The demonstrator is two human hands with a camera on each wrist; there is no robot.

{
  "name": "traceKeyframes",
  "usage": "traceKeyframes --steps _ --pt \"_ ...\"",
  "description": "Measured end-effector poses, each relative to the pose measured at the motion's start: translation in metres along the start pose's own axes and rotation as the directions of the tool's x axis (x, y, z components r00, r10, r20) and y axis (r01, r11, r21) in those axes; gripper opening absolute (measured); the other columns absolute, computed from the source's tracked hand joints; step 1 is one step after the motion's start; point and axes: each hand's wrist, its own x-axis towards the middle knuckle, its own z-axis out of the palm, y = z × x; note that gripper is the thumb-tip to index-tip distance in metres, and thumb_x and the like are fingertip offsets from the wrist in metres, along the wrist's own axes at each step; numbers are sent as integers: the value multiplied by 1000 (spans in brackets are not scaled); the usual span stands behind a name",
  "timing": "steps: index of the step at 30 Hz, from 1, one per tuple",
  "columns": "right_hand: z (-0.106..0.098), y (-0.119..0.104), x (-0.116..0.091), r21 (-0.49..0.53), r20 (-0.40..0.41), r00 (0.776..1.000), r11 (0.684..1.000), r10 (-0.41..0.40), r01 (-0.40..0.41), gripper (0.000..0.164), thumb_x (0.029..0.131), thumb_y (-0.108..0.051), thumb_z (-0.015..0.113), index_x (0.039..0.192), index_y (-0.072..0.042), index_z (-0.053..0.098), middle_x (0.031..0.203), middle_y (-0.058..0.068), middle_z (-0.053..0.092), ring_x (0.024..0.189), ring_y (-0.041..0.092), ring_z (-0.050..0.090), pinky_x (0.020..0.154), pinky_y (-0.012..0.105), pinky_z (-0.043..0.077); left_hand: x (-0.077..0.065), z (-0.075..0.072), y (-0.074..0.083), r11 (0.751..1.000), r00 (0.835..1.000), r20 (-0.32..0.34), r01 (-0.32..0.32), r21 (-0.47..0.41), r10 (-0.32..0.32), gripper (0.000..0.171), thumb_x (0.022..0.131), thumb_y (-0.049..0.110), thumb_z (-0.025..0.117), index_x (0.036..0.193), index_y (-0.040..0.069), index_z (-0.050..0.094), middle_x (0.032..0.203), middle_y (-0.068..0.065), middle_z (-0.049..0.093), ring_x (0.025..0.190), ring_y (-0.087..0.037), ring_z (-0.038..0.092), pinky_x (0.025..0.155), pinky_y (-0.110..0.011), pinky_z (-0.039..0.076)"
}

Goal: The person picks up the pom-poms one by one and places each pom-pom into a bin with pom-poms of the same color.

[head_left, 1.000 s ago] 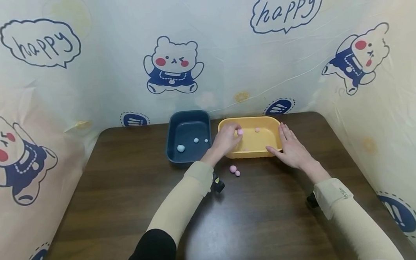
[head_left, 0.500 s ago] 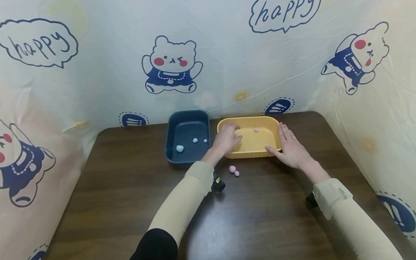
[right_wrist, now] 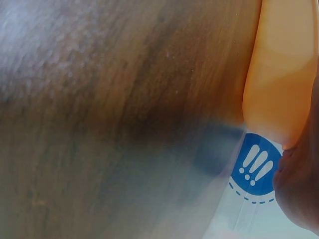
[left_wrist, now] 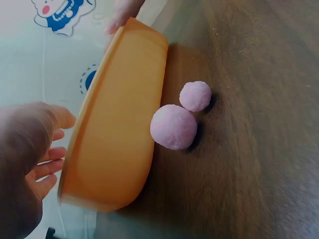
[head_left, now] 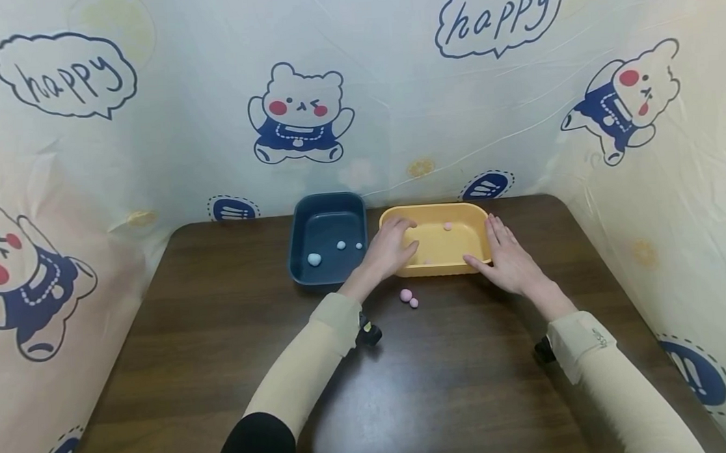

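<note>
My left hand (head_left: 389, 249) hovers over the left end of the yellow tray (head_left: 442, 269), its thumb and fingers spread apart with nothing between them. At the tray's right end, my right hand (head_left: 512, 260) rests against the rim with its fingers straight. A pink ball (head_left: 448, 227) lies inside the tray, and a fainter small one sits near its front wall. On the table in front of the tray, a larger pink ball (left_wrist: 174, 127) and a smaller pink ball (left_wrist: 195, 96) lie side by side. The right wrist view shows only part of that hand.
A dark blue tray (head_left: 329, 279) stands left of the yellow one, holding a larger light blue ball (head_left: 314, 259) and two smaller ones. Both trays sit near the back edge of the brown wooden table (head_left: 220, 316). A printed sheet (head_left: 394, 115) hangs behind.
The left hand has let go of a pink ball it held over the yellow tray, spread its fingers, and drawn back slightly toward the lower left. The right hand has stayed put.
</note>
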Motion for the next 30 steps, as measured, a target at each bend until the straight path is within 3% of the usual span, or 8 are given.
traceKeyframes --steps 11,16,19,24,30 --pt "-1 1 0 -2 -12 1000 1000 -16 16 112 109 -72 45 173 3 -9 184 24 -10 173 46 0 140 63 11 -27 -15 -5 995 995 -26 -96 -1 96 60 106 31 73 158 8 56 172 -14 47 163 -32 41 135 -51 38" --pt "-1 0 0 2 -1 1000 1000 -11 11 112 108 -73 44 173 2 -10 184 23 -11 173 46 -1 140 63 10 -41 -20 -5 996 995 -54 -88 -29 87 71 105 34 73 165 9 47 180 -14 36 173 -33 22 140 -56 24" --pt "-1 -1 1 5 -4 1000 1000 -12 12 112 108 -73 44 173 2 -9 184 23 -11 173 45 -1 140 63 10 -50 -21 -7 996 995 -55 -81 -34 79 75 104 37 74 168 11 43 182 -12 31 174 -30 18 140 -56 21" --pt "1 -1 1 6 -1 1000 1000 -11 11 113 108 -73 44 173 2 -10 184 24 -10 173 46 0 140 63 11 -68 -20 -11 992 990 -75 -125 -26 122 76 103 33 78 168 13 44 179 -12 36 170 -31 29 138 -55 29" --pt "1 0 0 2 -6 1000 1000 -12 12 113 108 -73 44 173 2 -10 184 25 -10 173 46 0 140 64 11 -90 -14 -17 980 969 -155 -197 -10 193 62 99 26 83 155 14 59 155 -10 60 147 -29 53 126 -52 49"
